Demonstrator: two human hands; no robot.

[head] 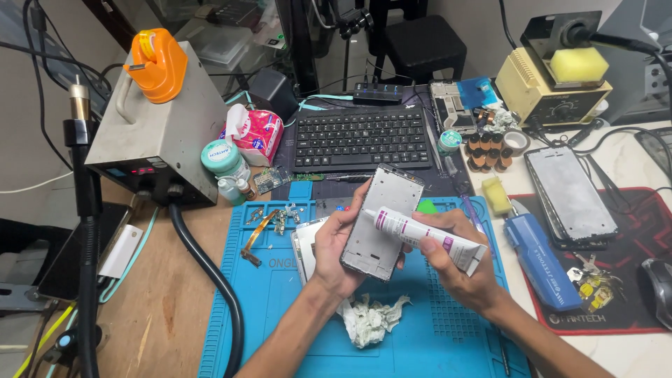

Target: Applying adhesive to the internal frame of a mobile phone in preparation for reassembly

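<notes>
My left hand point(336, 248) grips a silver phone frame point(383, 220) from its left side, holding it tilted above the blue work mat point(280, 329). My right hand point(451, 262) holds a white glue tube point(423, 238) with purple markings. The tube's nozzle touches the left edge of the frame near my left thumb. Under the frame lies a flat white phone part point(302, 246). A crumpled white tissue point(371, 318) rests on the mat just below my wrists.
A grey hot-air station point(157, 129) with an orange tape dispenser point(157, 63) stands at left, its black hose point(210, 280) crossing the wooden desk. Behind are a black keyboard point(360, 136), a soldering station point(553, 87), a phone screen point(570, 196) and a blue tool point(542, 262).
</notes>
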